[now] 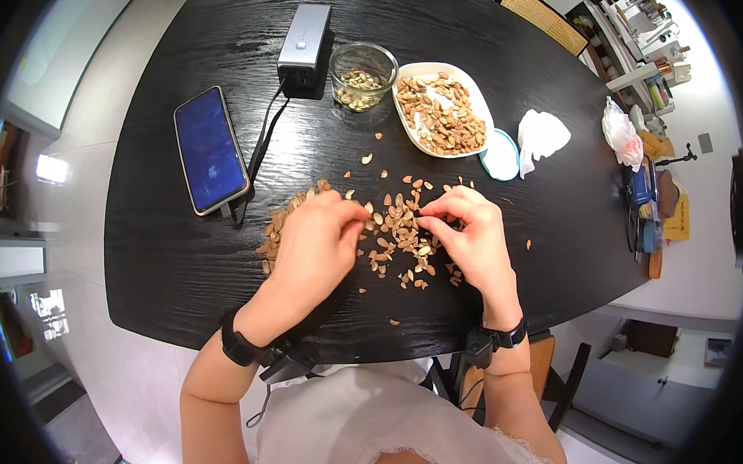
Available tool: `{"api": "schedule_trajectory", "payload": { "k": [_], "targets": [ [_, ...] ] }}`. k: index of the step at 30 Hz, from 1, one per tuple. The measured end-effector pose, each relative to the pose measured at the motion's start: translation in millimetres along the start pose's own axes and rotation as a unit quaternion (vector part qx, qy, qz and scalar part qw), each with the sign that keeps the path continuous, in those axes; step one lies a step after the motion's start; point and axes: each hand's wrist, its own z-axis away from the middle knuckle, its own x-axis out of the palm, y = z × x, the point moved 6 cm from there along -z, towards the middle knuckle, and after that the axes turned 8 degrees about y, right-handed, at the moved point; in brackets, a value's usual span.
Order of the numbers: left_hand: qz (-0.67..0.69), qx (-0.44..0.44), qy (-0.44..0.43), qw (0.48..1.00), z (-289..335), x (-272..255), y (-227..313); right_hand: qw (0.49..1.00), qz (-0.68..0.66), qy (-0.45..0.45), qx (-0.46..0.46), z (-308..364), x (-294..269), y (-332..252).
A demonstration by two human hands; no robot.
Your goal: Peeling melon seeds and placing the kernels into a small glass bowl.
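Both of my hands are over the black table among loose brown nut shells [402,224], flat and oval, spread in the middle. My left hand [314,238] has thumb and forefinger pinched at the left side of these shells; whatever is in the pinch is too small to make out. Under and beside that hand lies a denser heap of brown nuts [275,227], partly hidden by it. Across from it, my right hand [470,233] also pinches thumb and forefinger together at the shells' right edge, its fingertips hiding anything between them.
Beyond my hands stand a glass bowl [364,73] of pale kernels and a white dish [486,105] of brown shells. A pale blue-rimmed lid [500,155] and crumpled white tissue [542,138] lie right of it. A phone [211,152] and a cabled grey power bank [306,36] are at left.
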Motion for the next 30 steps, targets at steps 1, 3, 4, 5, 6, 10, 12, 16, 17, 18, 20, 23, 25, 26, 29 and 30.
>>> {"api": "schedule_trajectory", "payload": {
  "k": [1,3,4,5,6,10,12,16,17,18,20,23,25,26,29,30],
  "targets": [
    [-0.036,-0.005,0.026,0.999,-3,-7,-1,1.000,0.004,0.000,-0.010,1,3,3],
    [-0.059,-0.015,0.066,0.996,-8,-16,-3,1.000,0.015,-0.009,-0.017,1,4,3],
    [-0.060,-0.016,0.066,0.996,-8,-17,-2,0.999,0.027,-0.017,-0.025,2,4,2],
    [-0.049,-0.021,0.072,0.996,-9,-19,-1,0.999,0.027,-0.017,-0.025,1,4,1],
    [-0.039,-0.026,0.077,0.996,-10,-20,-1,1.000,0.013,0.005,-0.024,0,3,-3],
    [-0.046,-0.024,0.043,0.998,-8,-13,1,0.987,0.020,0.050,-0.152,2,18,-17],
    [-0.022,-0.035,0.053,0.998,-7,-13,-3,0.988,0.044,0.031,-0.146,2,23,-18],
    [0.070,-0.093,0.057,0.992,-12,-23,-2,0.989,0.055,0.067,-0.119,0,14,-15],
    [0.101,-0.126,0.050,0.986,-13,-23,-5,0.991,0.038,0.055,-0.119,1,14,-18],
    [0.132,-0.159,0.044,0.977,-13,-22,-7,0.992,0.022,0.043,-0.119,2,15,-19],
    [0.153,-0.181,0.035,0.971,-12,-22,-9,0.991,0.017,0.032,-0.129,5,21,-22],
    [0.237,-0.208,0.025,0.949,-12,-19,-11,0.989,0.009,0.017,-0.144,7,28,-22],
    [0.274,-0.232,-0.009,0.933,-11,-15,-15,0.990,0.004,0.004,-0.140,6,28,-21],
    [0.274,-0.233,-0.008,0.933,-11,-16,-15,0.990,0.003,0.003,-0.140,6,27,-22],
    [0.279,-0.239,-0.011,0.930,-11,-17,-17,0.996,0.013,0.033,-0.084,3,19,-12],
    [0.279,-0.239,-0.011,0.930,-11,-16,-16,0.992,0.023,0.056,-0.106,3,16,-11]
  ]
}}
